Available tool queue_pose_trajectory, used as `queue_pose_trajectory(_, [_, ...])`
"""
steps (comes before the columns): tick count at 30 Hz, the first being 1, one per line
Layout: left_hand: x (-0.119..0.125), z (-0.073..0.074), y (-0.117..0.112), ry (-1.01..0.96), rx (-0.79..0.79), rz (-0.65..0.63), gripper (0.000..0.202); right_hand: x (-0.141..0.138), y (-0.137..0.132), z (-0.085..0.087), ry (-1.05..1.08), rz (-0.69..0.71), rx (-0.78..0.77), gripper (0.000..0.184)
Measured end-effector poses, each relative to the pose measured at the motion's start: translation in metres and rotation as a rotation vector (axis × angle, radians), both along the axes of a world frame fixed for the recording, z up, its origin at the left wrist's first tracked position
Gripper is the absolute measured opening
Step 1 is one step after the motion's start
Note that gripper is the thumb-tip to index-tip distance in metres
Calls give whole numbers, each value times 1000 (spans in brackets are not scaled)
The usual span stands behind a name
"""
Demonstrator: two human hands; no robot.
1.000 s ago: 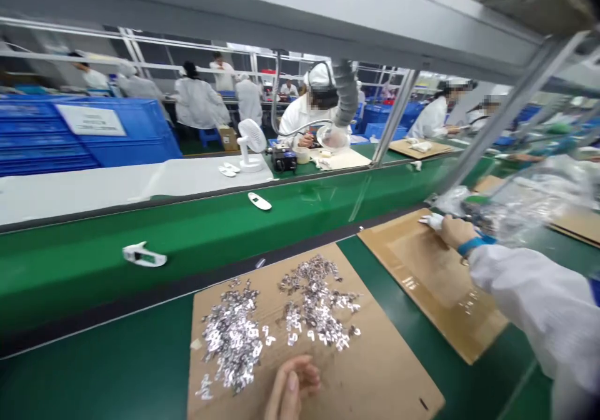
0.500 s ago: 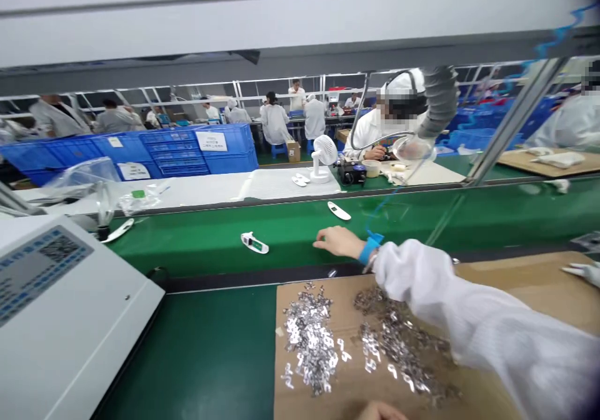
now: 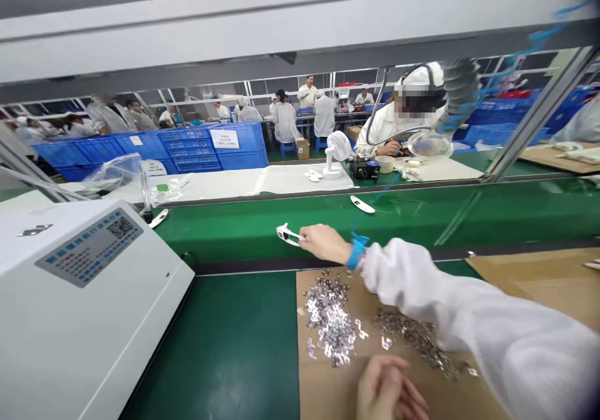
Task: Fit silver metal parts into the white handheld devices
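Observation:
My right hand (image 3: 323, 243), with a blue wrist strap (image 3: 357, 251), reaches over the green belt (image 3: 225, 235). Its fingers pinch the right end of a white oblong plastic housing (image 3: 286, 235) that has an opening in its middle. Low in the view, my left hand (image 3: 389, 392) is over the cardboard sheet (image 3: 323, 392), its fingers curled together; whatever they may hold is hidden. Beyond it on the cardboard lies a heap of small shiny metal pieces (image 3: 330, 320). A second, darker heap of metal pieces (image 3: 417, 339) lies partly under my right sleeve.
Another white oblong part (image 3: 362, 204) rests farther back on the belt. A white machine (image 3: 107, 307) takes up the left side. Behind the belt stand a small white fan (image 3: 336, 152) and a black device (image 3: 364, 167). A co-worker (image 3: 398, 126) sits across, beside a magnifier lamp.
My right hand has moved left and taken hold of the white housing on the belt. More of my left hand has come into view at the bottom. The view has shifted somewhat.

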State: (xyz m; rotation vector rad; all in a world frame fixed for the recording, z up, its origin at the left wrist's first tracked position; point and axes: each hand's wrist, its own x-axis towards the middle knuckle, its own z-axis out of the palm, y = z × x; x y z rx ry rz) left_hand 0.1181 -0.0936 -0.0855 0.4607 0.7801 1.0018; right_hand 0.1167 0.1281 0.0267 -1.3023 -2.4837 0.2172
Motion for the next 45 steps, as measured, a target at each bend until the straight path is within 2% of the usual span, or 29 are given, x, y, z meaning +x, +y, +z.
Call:
queue_pose_trajectory(2, [-5,4,1,-88,42,-21,60,40,-38,11,-9,22,41,6])
queue_pose_trajectory(4, [-10,11,1,-165,54,43,56,82,-81,15,-37,34,52,6])
queue_pose_trajectory(6, [-13,21,1,-211,9,122,54,117,-128,11,-84,29,55,7])
queue_pose_trajectory(7, [-14,26,1,-227,-24,142,53,130,-152,6,-140,78,91,7])
queue_pose_trajectory(8, [-15,30,1,-243,-53,137,52,139,-174,0,-187,143,164,10])
queue_pose_trajectory(10, [-14,38,0,-249,-112,109,49,146,-213,-11,-260,210,206,16])
queue_pose_trajectory(13, [-12,45,0,-188,-188,115,43,141,-246,-15,-231,247,72,13])
queue_pose_trajectory(16, [-11,48,0,-113,-224,125,38,139,-240,-8,-19,287,-153,18])
queue_pose_trajectory(18, [-12,49,0,-32,-201,75,40,145,-219,-7,99,183,-220,17])
queue_pose_trajectory(21, [-13,52,1,70,-171,23,48,155,-177,-17,53,-88,-182,16])
queue_pose_trajectory(25, [-13,51,1,51,-180,33,48,156,-139,-39,11,-164,-186,13])
queue_pose_trajectory(30, [-12,46,2,4,-213,22,52,147,-125,-58,-29,-282,-215,13])
queue_pose_trajectory(33, [-11,48,2,-11,-162,35,46,148,-120,-58,-37,-265,-240,12])
queue_pose_trajectory(37, [-13,52,2,-13,-183,30,41,150,-124,-38,12,-184,-251,13])
queue_pose_trajectory(41, [-16,51,3,-4,-138,37,35,145,-148,-15,161,-8,-335,16])
queue_pose_trajectory(43, [-17,49,3,7,-104,14,34,141,-163,-10,278,99,-416,17])
queue_pose_trajectory(45, [-18,48,3,29,-91,-21,34,138,-174,-10,360,149,-475,16])
